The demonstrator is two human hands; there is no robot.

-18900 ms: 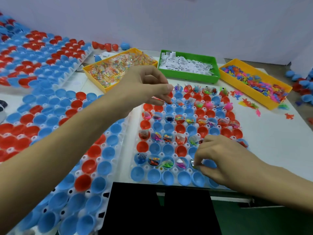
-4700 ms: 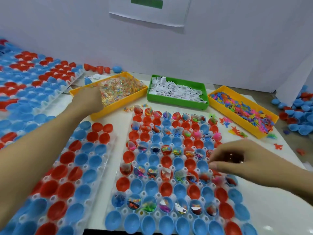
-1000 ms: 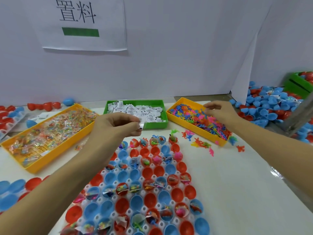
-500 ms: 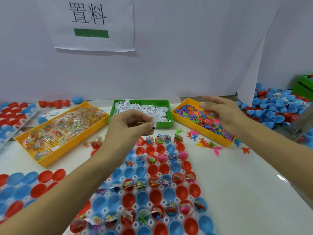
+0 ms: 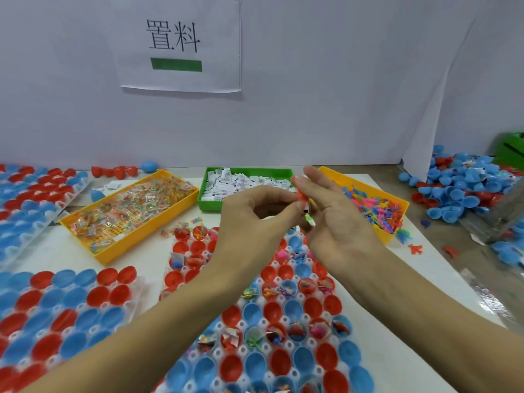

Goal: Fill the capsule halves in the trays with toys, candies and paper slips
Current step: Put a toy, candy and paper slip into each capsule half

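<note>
Head-worn view — near, facing forward and down over the table (image 5: 334, 375).

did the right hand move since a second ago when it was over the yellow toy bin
Yes. The right hand has come left off the yellow toy bin, meeting the left hand before the green tray of paper slips.

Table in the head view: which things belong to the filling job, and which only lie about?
Job: centre capsule tray, candy bin, slip bin, toy bin, both hands pinching small pieces.
Lying about: wall sign, loose capsule pile.
</note>
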